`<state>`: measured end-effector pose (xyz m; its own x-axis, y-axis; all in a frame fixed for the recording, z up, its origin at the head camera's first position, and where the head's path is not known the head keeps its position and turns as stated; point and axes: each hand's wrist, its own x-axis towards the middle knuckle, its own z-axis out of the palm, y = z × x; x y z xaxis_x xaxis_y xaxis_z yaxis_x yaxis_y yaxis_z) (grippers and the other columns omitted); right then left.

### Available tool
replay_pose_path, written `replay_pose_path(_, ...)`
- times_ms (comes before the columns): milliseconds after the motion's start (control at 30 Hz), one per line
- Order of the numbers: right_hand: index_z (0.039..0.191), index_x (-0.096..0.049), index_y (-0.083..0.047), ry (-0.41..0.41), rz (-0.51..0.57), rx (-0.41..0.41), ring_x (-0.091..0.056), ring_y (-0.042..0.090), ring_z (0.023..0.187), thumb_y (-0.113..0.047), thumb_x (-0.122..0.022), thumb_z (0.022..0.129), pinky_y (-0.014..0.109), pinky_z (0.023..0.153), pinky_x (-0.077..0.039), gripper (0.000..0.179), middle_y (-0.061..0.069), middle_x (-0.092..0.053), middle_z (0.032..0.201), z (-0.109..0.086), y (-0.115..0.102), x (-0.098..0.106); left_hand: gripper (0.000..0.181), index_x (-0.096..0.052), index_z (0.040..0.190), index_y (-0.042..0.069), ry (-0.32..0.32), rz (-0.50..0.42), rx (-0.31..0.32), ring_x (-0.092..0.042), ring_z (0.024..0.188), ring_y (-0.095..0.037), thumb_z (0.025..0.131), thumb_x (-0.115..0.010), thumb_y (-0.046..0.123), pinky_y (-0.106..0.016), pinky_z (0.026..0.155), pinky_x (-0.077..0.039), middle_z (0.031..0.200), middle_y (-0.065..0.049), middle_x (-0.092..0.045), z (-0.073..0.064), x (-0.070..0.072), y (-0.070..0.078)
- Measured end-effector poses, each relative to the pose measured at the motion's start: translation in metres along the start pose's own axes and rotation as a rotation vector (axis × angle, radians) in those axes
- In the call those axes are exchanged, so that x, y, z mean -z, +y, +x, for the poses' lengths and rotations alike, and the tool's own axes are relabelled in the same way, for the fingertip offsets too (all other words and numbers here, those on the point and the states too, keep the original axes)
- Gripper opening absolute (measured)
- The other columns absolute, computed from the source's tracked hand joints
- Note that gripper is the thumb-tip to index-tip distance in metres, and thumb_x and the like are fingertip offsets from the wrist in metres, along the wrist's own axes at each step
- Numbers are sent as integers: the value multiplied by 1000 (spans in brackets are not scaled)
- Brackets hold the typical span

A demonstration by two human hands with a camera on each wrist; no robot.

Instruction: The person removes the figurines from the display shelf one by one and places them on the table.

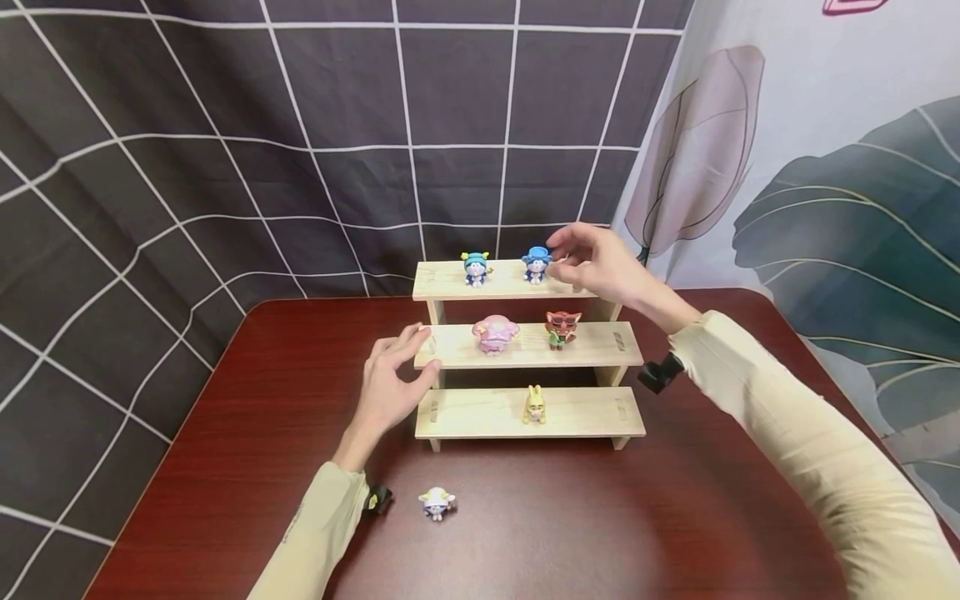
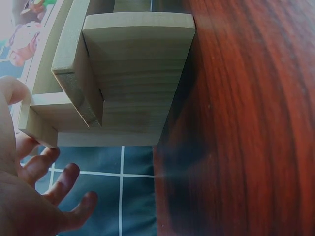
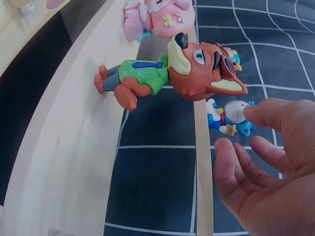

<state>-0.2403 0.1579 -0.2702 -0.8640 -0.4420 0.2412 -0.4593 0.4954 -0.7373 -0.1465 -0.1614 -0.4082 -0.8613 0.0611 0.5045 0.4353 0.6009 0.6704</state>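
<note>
A three-tier wooden display shelf (image 1: 480, 417) holds several small figurines. My left hand (image 1: 390, 379) is at the left end of its middle board (image 2: 38, 123), thumb at the front edge and fingers around the end, the outer fingers spread. On the top board, my right hand (image 1: 600, 262) is beside a blue-hatted cat figurine (image 1: 536, 265), its thumb and fingers apart. The thumb overlaps the face of that figurine (image 3: 235, 113) in the right wrist view. Left of it stands a figurine with a teal hat and yellow horns (image 1: 476, 269).
The middle board carries a pink figurine (image 1: 493, 334) and a fox figurine (image 1: 561, 330) in a green shirt. A yellow rabbit figurine (image 1: 534, 406) sits on the bottom board. Another, white-hatted figurine (image 1: 437, 503) is on the red-brown table (image 1: 570, 517) in front. A dark checked curtain (image 1: 360, 183) hangs behind.
</note>
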Motion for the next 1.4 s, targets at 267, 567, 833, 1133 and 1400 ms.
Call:
replay_pose_path(267, 123, -59, 5, -5, 10, -21, -59, 20, 73, -4, -72, 90, 24, 57, -50, 37, 20, -63, 107, 4, -1, -3, 49, -68, 132, 10, 0, -4, -5, -52, 113, -34, 85, -75, 23, -54, 91, -40, 139, -10, -59, 0, 0, 1)
replay_pose_path(567, 120, -60, 4, -7, 21, -18, -58, 18, 70, -4, -72, 90, 23, 55, -48, 34, 18, -60, 103, 8, -1, -6, 47, -68, 131, 10, 4, -1, -19, -53, 113, -34, 86, -75, 23, -53, 92, -39, 138, -10, -59, 1, -1, -3)
replay_pose_path(833, 121, -60, 2, -15, 9, -15, -59, 22, 75, -6, -73, 90, 23, 54, -48, 34, 19, -60, 105, 10, -2, -9, 47, -68, 131, 10, 0, -2, -16, -53, 113, -34, 86, -75, 22, -53, 92, -39, 138, -11, -60, 1, 0, -2)
replay_pose_path(1133, 121, -61, 0, 3, -19, -11, -60, 24, 82, -7, -74, 89, 22, 60, -46, 35, 18, -63, 106, 10, -1, -12, 48, -68, 131, 10, 2, 2, -20, -53, 112, -34, 85, -75, 23, -54, 92, -39, 138, -11, -60, 0, -1, -2)
replay_pose_path(1400, 118, -61, 1, 7, -18, -4, -61, 25, 82, -5, -75, 88, 23, 65, -46, 34, 17, -63, 104, 11, 0, -14, 47, -68, 131, 10, 1, 0, -21, -53, 113, -35, 86, -75, 22, -54, 93, -40, 138, -10, -60, 0, -1, -3)
